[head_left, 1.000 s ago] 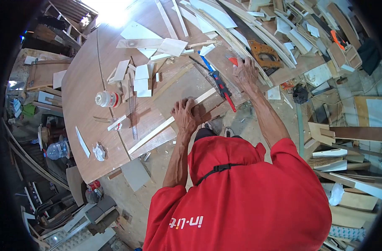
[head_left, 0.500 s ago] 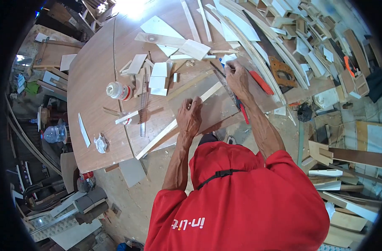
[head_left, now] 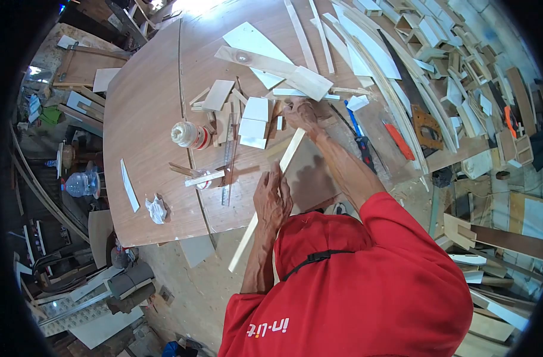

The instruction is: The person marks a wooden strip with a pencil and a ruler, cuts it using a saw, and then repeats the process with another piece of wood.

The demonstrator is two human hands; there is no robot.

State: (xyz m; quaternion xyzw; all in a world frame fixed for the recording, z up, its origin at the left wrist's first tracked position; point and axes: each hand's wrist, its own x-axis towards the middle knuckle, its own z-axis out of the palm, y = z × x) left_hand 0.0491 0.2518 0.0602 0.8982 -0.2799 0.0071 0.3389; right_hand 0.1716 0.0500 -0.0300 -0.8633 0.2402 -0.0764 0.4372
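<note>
A long pale wooden strip (head_left: 292,152) lies slanted across the brown table (head_left: 146,119), its near end hanging past the table's front edge. My left hand (head_left: 272,199) presses down on the strip's middle, fingers wrapped along it. My right hand (head_left: 301,113) hovers at the strip's far end with its fingers curled; whether it holds anything is hidden. Beside that hand lie several small pale offcuts (head_left: 255,122).
A white glue bottle with a red label (head_left: 188,135) and a steel ruler (head_left: 228,172) lie left of my hands. To the right are a blue-and-red tool (head_left: 359,138), a red knife (head_left: 398,133) and a handsaw (head_left: 425,125). Scrap wood covers the far right.
The strip has swung from a flat diagonal to nearly end-on, its near end now off the table. My right hand moved left to its far end. My left hand slid nearer with it.
</note>
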